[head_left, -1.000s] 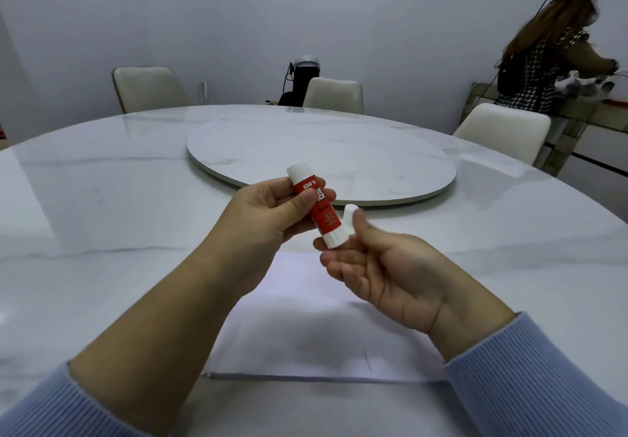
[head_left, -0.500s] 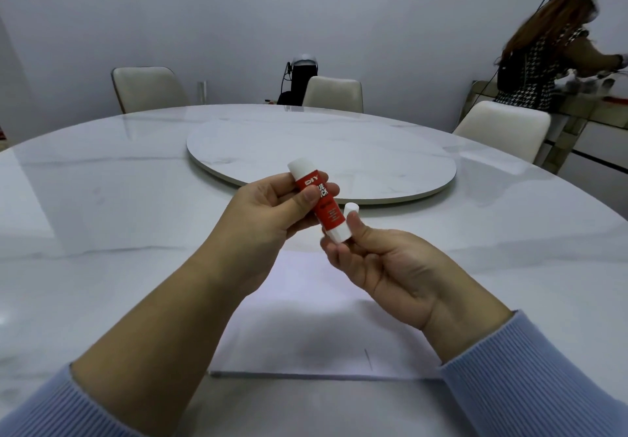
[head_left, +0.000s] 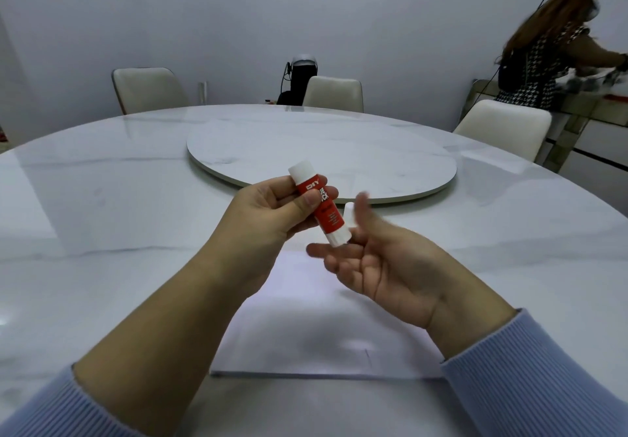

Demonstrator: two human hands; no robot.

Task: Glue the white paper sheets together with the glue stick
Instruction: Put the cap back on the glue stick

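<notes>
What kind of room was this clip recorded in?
Probably a dining room: a large round marble table with a lazy Susan turntable at its centre, padded chairs around it, and a sideboard at the wall.

The left hand grips a red-and-white glue stick above the marble worktop, its fingers wrapped around the red barrel, the stick tilted with one white end up and away. The right hand is spread palm-up just beside the stick's lower end, its fingers blurred, with a small white cap by the thumb. Below both hands lie the white paper sheets, flat on the worktop. A round turntable sits farther back, with chairs behind it.
</notes>
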